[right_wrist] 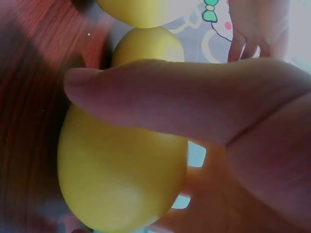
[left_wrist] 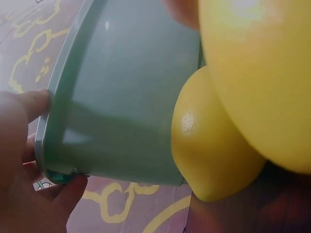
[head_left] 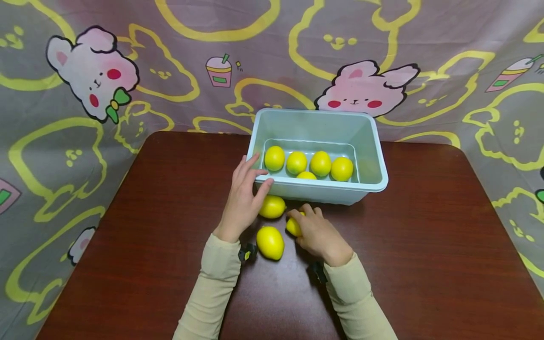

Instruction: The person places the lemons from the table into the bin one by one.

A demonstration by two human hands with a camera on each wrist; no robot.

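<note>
Nearest the camera, two pale sleeves stretch across the worktop toward a light green tub. From the left, a person's left hand rests on the tub's near left corner, fingers spread and loosely extended over the rim. One lemon lies out in front of the tub on its left side, just beside the left wrist; a second lemon sits close against the foot of the tub's front wall. The right hand, in front of the tub, has its fingers and thumb wrapped around a third lemon at worktop level. Inside the tub, four lemons line up left to right, with a fifth lemon partly hidden by the front wall. Behind the tub hangs a cartoon-printed cloth.
</note>
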